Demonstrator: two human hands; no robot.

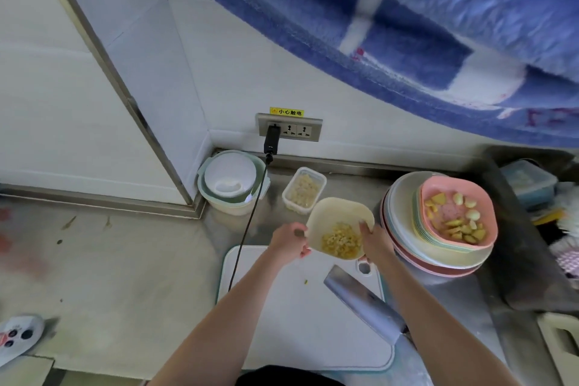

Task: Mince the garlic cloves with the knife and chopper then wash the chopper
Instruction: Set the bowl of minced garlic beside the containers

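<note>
A cream square plate (336,213) with chopped garlic (341,240) is tilted above the far edge of the white cutting board (300,323). My left hand (289,240) grips its left edge. My right hand (374,243) holds its right edge, fingers inside the rim beside the garlic. A cleaver (363,304) lies flat on the board's right side, its handle hidden under my right forearm. A clear tub of peeled garlic cloves (304,189) stands behind the plate. A round white lidded container (232,180) sits in the corner; whether it is the chopper I cannot tell.
A stack of plates (438,257) at right carries a pink dish (457,218) with garlic and ginger pieces. A black cable (250,226) runs from the wall socket (289,128) down across the counter. A blue towel (438,25) hangs overhead. A lidded box (529,180) sits far right.
</note>
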